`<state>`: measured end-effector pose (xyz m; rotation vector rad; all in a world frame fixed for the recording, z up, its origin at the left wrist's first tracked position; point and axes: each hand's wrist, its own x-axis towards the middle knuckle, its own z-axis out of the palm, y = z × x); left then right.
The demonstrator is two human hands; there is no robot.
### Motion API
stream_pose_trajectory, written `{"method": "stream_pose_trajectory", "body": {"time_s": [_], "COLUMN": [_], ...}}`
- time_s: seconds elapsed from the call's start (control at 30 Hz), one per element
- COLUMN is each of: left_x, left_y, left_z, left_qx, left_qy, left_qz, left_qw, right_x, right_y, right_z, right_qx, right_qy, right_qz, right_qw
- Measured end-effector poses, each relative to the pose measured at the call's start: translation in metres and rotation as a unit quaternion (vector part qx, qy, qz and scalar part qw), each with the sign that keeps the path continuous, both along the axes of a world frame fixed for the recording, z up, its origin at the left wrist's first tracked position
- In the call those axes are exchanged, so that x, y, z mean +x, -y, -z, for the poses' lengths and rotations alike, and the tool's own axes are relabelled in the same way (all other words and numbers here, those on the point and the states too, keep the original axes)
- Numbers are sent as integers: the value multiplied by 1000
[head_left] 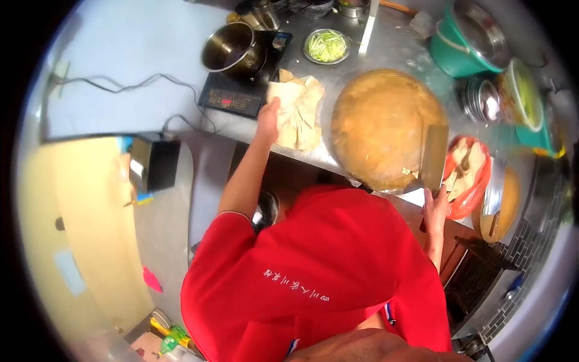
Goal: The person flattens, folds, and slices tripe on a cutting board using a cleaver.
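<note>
My left hand [269, 119] is closed on the left edge of a stack of pale, folded sheets [297, 114] lying on the metal counter. A round wooden chopping board [386, 130] stands to the right of the stack. My right hand [435, 210] grips the handle of a cleaver [434, 154], whose broad blade is over the board's right edge. Small pale scraps [410, 173] lie beside the blade. Close by on the right, a red plastic bag [461, 205] holds more pale pieces [467, 169].
An induction cooker [232, 95] with a metal pot [230, 51] stands at the upper left. Behind are a plate of green shreds [326, 46] and a long blade [368, 30]. A teal bucket [449, 57], stacked bowls [480, 99] and another round board [511, 202] are on the right.
</note>
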<state>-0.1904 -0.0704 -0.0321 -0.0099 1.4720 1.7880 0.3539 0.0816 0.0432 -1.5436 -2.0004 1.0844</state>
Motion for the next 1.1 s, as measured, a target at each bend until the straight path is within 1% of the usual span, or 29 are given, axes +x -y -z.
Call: {"method": "stream_pose_trajectory", "body": {"time_s": [0.03, 0.07, 0.1, 0.17, 0.2, 0.27, 0.37, 0.4, 0.43, 0.53, 0.63, 0.67, 0.7, 0.73, 0.77, 0.83, 0.87, 0.93, 0.97, 1.0, 1.1], "left_x": [3, 1, 2, 18, 32, 60, 112, 126, 135, 152, 175, 182, 188, 191, 193, 191, 189, 185, 181, 177, 171], "left_y": [-3, -7, -14, -30, -39, -55, -76, -83, -89, -106, -117, -121, -124, -124, -124, -119, -114, -97, -87, -78, -49], "left_z": [-27, -39, -54, -92, -115, -156, -221, -242, -258, -280, -280, -268, -246, -218, -188, -118, -89, -51, -40, -39, -49], "left_qx": [52, 117, 182, 184, 185, 225, 283, 307, 330, 471, 440, 372, 349, 325, 300, 233, 200, 194, 190, 217, 180], "left_qy": [52, 93, 134, 93, 73, 81, 71, 71, 71, 135, 130, 63, 74, 84, 93, 167, 201, 217, 224, 219, 159], "left_qz": [-37, -32, -25, -8, -1, 28, 78, 95, 113, 195, 205, 179, 169, 159, 148, 134, 122, 111, 104, 109, 150], "left_qw": [997, 988, 974, 979, 980, 971, 953, 944, 934, 849, 864, 909, 919, 928, 938, 949, 951, 950, 950, 945, 959], "right_x": [-2, -4, -11, -10, -6, -16, -3, -7, -7, -9, -9, -7, -5, 0, -1, -9, -9, -8, -10, -11, -16], "right_y": [1, 2, 3, 4, 4, 5, 6, 8, 10, 15, 20, 22, 24, 25, 27, 30, 31, 32, 32, 32, 29], "right_z": [-4, -8, -21, -23, -15, -36, -10, -16, -16, -18, -14, -12, -7, 8, 5, -10, -7, -7, -8, -10, -18], "right_qx": [-18, -35, -77, -100, -82, -123, -67, -101, -106, -105, -117, -119, -122, -91, -108, -145, -149, -139, -134, -138, -141], "right_qy": [0, 0, 5, 17, 24, 35, -2, -10, -30, -49, -120, -135, -150, -175, -184, -200, -201, -193, -189, -179, -150], "right_qz": [10, 21, 41, 56, 52, 75, 78, 108, 114, 144, 184, 188, 192, 185, 203, 233, 241, 242, 241, 239, 225], "right_qw": [1000, 999, 996, 993, 995, 989, 995, 989, 987, 983, 969, 965, 962, 963, 955, 940, 938, 941, 942, 944, 953]}}
